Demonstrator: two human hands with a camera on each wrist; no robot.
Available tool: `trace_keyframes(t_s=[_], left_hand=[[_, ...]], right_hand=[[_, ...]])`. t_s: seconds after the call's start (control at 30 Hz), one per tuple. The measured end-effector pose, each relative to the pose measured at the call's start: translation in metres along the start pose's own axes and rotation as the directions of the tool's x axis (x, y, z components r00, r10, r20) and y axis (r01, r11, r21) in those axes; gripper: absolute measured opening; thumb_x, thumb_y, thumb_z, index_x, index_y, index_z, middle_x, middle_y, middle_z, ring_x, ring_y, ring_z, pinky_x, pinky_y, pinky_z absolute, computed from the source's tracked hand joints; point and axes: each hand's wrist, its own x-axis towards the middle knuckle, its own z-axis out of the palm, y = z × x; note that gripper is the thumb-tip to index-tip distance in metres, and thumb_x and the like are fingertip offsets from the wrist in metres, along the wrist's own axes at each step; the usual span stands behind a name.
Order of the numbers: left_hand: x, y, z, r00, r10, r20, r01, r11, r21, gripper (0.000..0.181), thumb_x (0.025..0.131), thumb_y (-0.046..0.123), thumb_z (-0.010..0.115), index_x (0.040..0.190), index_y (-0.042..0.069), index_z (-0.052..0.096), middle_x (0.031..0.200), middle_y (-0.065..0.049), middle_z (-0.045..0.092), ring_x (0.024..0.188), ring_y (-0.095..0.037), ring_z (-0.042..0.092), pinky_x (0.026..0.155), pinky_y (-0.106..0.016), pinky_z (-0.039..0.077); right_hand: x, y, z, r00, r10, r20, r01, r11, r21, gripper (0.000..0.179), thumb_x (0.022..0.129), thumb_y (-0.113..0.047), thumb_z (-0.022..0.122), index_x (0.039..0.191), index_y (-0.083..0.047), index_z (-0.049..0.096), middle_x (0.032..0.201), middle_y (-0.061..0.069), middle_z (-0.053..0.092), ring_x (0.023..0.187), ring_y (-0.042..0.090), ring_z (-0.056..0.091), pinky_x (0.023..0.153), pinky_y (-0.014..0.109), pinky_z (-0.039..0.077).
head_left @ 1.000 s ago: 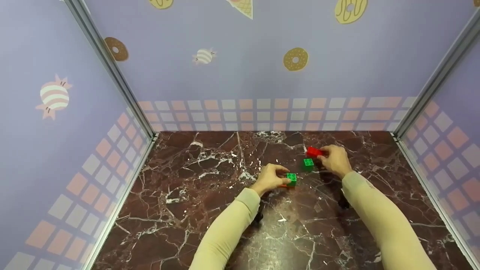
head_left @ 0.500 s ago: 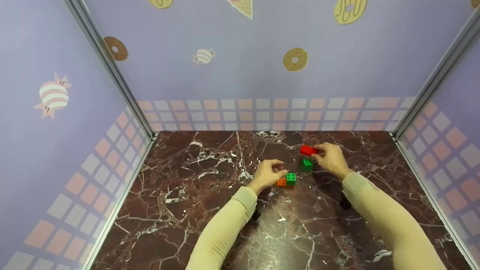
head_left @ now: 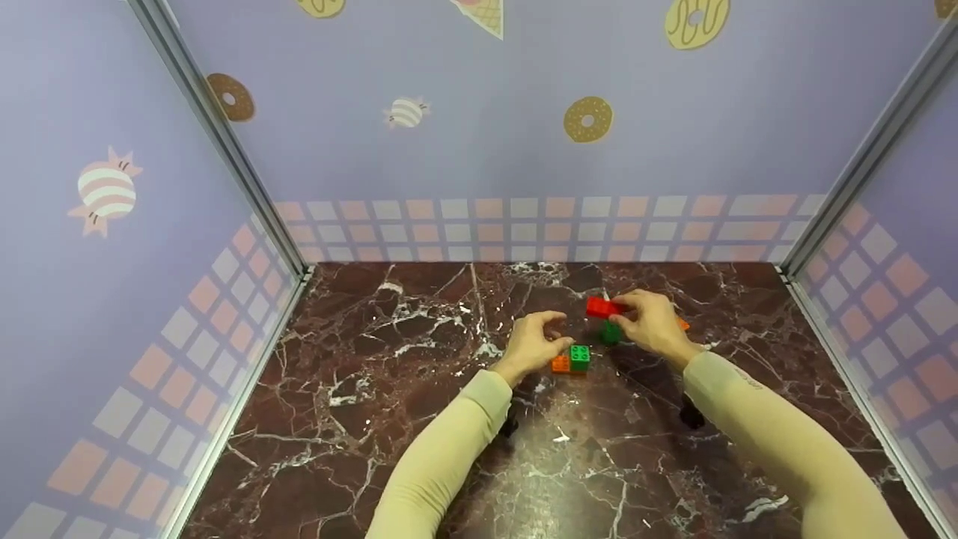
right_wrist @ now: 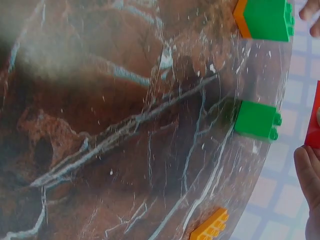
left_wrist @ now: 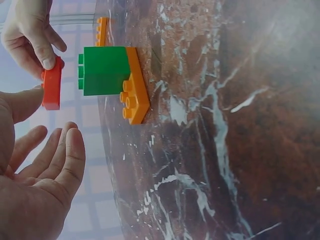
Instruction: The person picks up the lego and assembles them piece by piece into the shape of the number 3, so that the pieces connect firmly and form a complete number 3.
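Raised off the table, a red toy building brick (head_left: 601,307) is pinched between the thumb and fingers of my right hand (head_left: 653,323). Below it stands a loose green brick (right_wrist: 257,120). To its left, another green brick (head_left: 580,356) sits on one end of a flat orange brick (left_wrist: 137,97), whose other studs are bare. Beside this stack my left hand (head_left: 530,348) hovers with thumb and fingers spread, holding nothing. In the left wrist view the left thumb (left_wrist: 25,104) comes right at the red brick's edge.
Another orange brick (right_wrist: 211,226) lies to the right, mostly behind the right hand in the head view. The marbled table (head_left: 419,449) ends at patterned back and side walls with metal corner posts (head_left: 868,142).
My left hand has let go of the green-and-orange stack and drawn back a little, up and left. The right hand has carried the red brick left, over the loose green brick.
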Motion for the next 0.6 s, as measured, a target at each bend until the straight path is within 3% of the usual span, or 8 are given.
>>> trace_keyframes(t_s=[0.13, 0.3, 0.6], left_hand=[[0.000, 0.003, -0.002, 1.000, 0.021, -0.008, -0.021, 0.999, 0.029, 0.050, 0.091, 0.019, 0.084, 0.139, 0.012, 0.069, 0.130, -0.015, 0.073, 0.100, -0.019, 0.077, 0.085, -0.026, 0.059], [0.000, 0.005, -0.002, 0.999, 0.046, -0.025, -0.045, 0.998, 0.040, 0.053, 0.091, 0.017, 0.085, 0.140, 0.010, 0.068, 0.130, -0.013, 0.071, 0.101, -0.021, 0.076, 0.084, -0.024, 0.059], [0.002, 0.004, -0.002, 0.996, 0.078, -0.045, -0.075, 0.995, 0.065, 0.052, 0.089, 0.016, 0.087, 0.137, 0.009, 0.070, 0.126, -0.012, 0.072, 0.100, -0.019, 0.076, 0.083, -0.021, 0.058]], right_hand=[[-0.002, -0.006, 0.005, 0.998, -0.065, -0.020, 0.066, 0.998, 0.009, 0.031, 0.088, -0.009, 0.087, 0.116, 0.001, 0.079, 0.106, 0.018, 0.077, 0.087, 0.042, 0.075, 0.074, 0.052, 0.060], [-0.006, -0.013, 0.010, 0.993, -0.115, -0.015, 0.115, 0.993, 0.023, 0.032, 0.087, -0.011, 0.088, 0.117, -0.001, 0.080, 0.106, 0.015, 0.077, 0.089, 0.037, 0.075, 0.072, 0.050, 0.059], [-0.010, -0.026, 0.018, 0.986, -0.170, 0.003, 0.169, 0.985, 0.036, 0.032, 0.087, -0.012, 0.088, 0.115, -0.001, 0.080, 0.104, 0.013, 0.078, 0.090, 0.033, 0.075, 0.080, 0.052, 0.060]])
